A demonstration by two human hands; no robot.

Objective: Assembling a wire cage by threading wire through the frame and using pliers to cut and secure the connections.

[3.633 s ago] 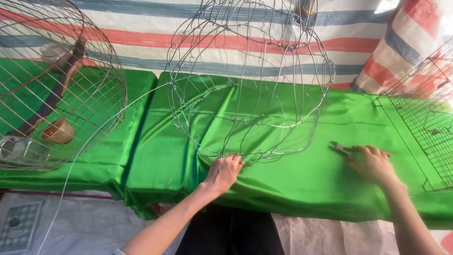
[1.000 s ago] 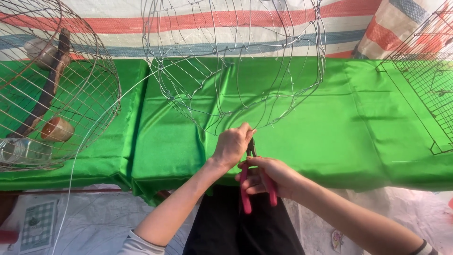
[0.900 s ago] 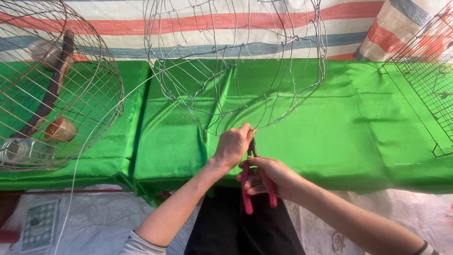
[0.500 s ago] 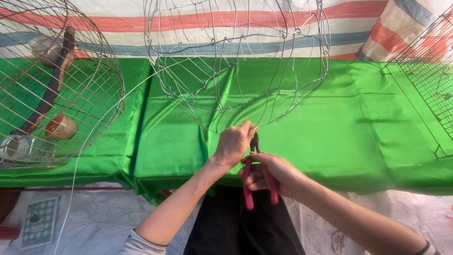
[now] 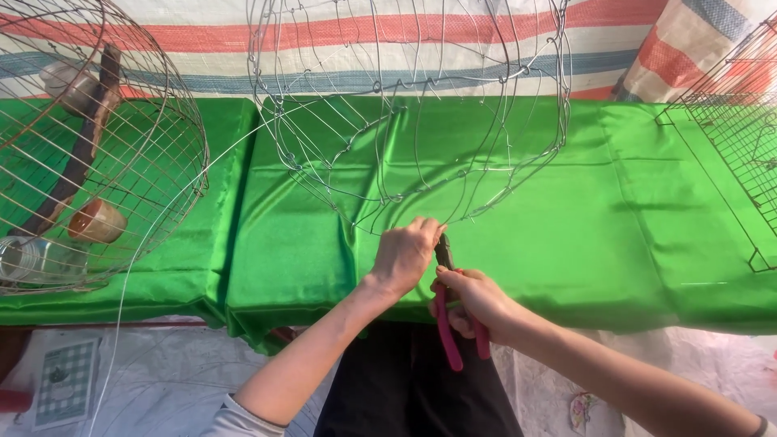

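Observation:
A round wire cage frame stands on the green cloth in front of me. My left hand pinches the lowest part of the frame's wire rim near the table's front edge. My right hand grips pliers with pink handles, whose dark jaws point up at the wire just beside my left fingers. A long loose wire curves from the frame down to the left toward the floor.
A finished round wire cage with a wooden perch and small cups sits at the left. A flat wire mesh panel lies at the right. Striped tarp hangs behind the table. A small checked packet lies on the floor at lower left.
Since the earliest frame my right hand picked the pliers up from the cloth at the right and brought them to the wire at my left hand. Over the last second both hands barely move.

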